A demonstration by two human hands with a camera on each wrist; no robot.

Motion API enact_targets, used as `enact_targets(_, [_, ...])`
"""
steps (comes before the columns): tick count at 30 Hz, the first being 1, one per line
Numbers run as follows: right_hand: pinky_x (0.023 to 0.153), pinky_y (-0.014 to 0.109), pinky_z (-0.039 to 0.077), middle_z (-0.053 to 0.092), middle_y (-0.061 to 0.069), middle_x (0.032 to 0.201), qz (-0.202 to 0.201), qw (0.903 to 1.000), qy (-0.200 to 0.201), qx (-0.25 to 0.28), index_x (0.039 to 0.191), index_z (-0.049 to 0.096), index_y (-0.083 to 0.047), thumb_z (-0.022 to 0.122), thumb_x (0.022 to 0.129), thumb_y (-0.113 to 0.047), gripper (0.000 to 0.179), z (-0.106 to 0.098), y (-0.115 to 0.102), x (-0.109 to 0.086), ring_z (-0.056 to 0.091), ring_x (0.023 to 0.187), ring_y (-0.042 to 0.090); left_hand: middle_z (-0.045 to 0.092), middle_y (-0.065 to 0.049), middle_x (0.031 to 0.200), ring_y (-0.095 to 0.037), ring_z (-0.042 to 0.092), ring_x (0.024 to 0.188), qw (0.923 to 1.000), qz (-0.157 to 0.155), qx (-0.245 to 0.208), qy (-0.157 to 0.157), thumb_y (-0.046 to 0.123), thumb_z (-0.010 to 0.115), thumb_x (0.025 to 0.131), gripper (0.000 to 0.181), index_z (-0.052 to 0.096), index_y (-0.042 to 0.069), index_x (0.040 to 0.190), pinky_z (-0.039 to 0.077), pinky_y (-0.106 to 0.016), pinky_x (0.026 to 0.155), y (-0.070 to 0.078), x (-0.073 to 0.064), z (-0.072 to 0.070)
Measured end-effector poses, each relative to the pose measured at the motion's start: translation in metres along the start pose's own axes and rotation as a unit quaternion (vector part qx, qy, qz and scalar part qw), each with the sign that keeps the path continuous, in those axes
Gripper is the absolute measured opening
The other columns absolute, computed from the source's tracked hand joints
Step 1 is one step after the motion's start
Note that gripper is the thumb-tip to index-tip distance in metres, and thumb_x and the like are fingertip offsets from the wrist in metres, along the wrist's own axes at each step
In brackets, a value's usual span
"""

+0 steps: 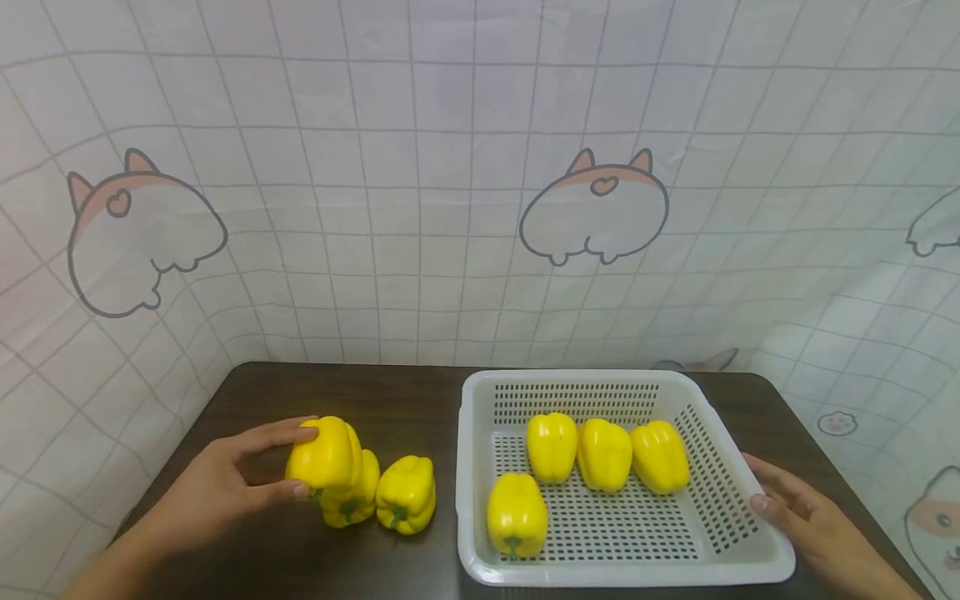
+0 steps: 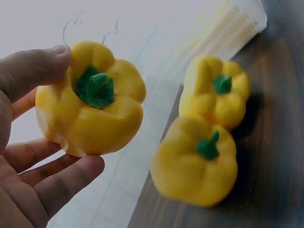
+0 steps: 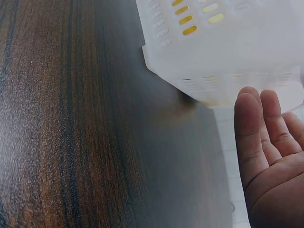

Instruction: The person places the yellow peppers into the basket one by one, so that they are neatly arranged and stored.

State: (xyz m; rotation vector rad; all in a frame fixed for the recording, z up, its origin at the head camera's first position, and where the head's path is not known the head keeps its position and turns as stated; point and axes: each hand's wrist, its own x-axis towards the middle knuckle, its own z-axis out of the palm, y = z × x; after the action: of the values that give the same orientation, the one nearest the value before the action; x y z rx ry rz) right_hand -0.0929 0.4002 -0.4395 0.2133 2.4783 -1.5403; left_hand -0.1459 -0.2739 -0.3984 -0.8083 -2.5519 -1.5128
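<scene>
My left hand [image 1: 213, 479] grips a yellow bell pepper [image 1: 322, 454] between thumb and fingers, above the left part of the table. In the left wrist view its green stem [image 2: 97, 90] faces the camera. Two more bell peppers stand on the table beside it, one [image 1: 348, 500] partly hidden behind the held one and another [image 1: 407, 494] to its right. A white perforated basket [image 1: 622, 572] on the right contains several yellow bell peppers, one [image 1: 517, 517] near its front left corner. At the basket's right side rests my right hand [image 1: 813, 521], its fingers fairly straight against the rim.
The dark wood-grain table [image 1: 262, 392] has rounded back corners. Behind it and along both sides hangs a white gridded cloth [image 1: 390, 208] with cartoon animal prints. The basket stands near the table's front edge.
</scene>
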Motion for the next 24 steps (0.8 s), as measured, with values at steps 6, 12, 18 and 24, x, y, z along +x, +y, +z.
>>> enact_targets(6, [0.077, 0.05, 0.062, 0.038, 0.037, 0.149, 0.001, 1.0, -0.002, 0.001, 0.164, 0.01, -0.009, 0.051, 0.109, -0.034, 0.073, 0.001, -0.001, 0.0, 0.07, 0.101, 0.036, 0.051, -0.012, 0.151, 0.003, 0.049, 0.129, 0.9993, -0.002, -0.019, -0.032, 0.018, 0.085, 0.085, 0.053, 0.066, 0.022, 0.135, 0.059, -0.033, 0.088, 0.014, 0.009, 0.013])
enact_targets(12, [0.078, 0.05, 0.061, 0.04, 0.036, 0.148, -0.01, 0.9998, -0.008, 0.012, 0.164, 0.011, -0.007, 0.049, 0.11, -0.032, 0.071, 0.0, 0.0, 0.0, 0.071, 0.102, 0.035, 0.046, -0.018, 0.154, -0.012, 0.066, 0.115, 0.9949, -0.007, -0.069, -0.073, 0.016, 0.084, 0.087, 0.053, 0.065, 0.019, 0.136, 0.061, -0.037, 0.081, 0.024, 0.017, 0.029])
enact_targets(18, [0.079, 0.049, 0.061, 0.046, 0.033, 0.146, -0.021, 0.9996, -0.009, 0.018, 0.164, 0.014, -0.008, 0.049, 0.11, -0.031, 0.068, -0.002, 0.001, 0.001, 0.071, 0.101, 0.033, 0.054, -0.008, 0.149, -0.022, 0.068, 0.11, 0.9931, 0.006, -0.065, -0.098, 0.021, 0.085, 0.086, 0.053, 0.066, 0.023, 0.135, 0.062, -0.039, 0.079, 0.031, 0.028, 0.05])
enact_targets(24, [0.079, 0.048, 0.062, 0.047, 0.031, 0.146, -0.029, 0.9993, -0.011, 0.021, 0.164, 0.012, -0.006, 0.047, 0.111, -0.029, 0.067, -0.002, 0.004, 0.001, 0.071, 0.101, 0.031, 0.058, 0.002, 0.145, -0.023, 0.061, 0.122, 0.9921, 0.031, -0.054, -0.109, 0.027, 0.087, 0.084, 0.053, 0.067, 0.027, 0.134, 0.061, -0.037, 0.082, 0.037, 0.038, 0.07])
